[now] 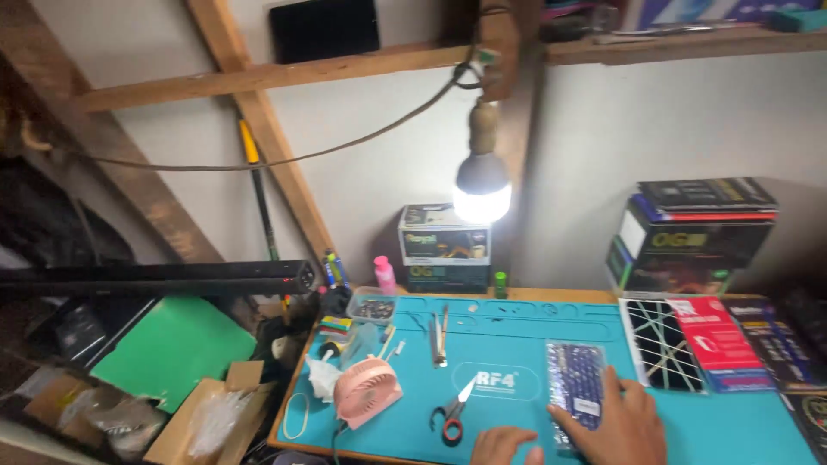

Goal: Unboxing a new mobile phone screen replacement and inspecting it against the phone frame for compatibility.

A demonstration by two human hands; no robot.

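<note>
Pressing right hand (622, 426) flat on clear packet (575, 389); left hand (502, 446) beside.

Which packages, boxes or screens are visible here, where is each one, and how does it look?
Clear packet: on the teal mat, under the right hand; flat, dark blue pattern.
Two boxes: at the wall beside the lit bulb; white-green over dark.
Box stack: right, at the wall; black, green print.
Red packet: right of the mat; flat.
Striped packet: beside it; black, pale lines.
Dark panel: on the wall, top.
</note>
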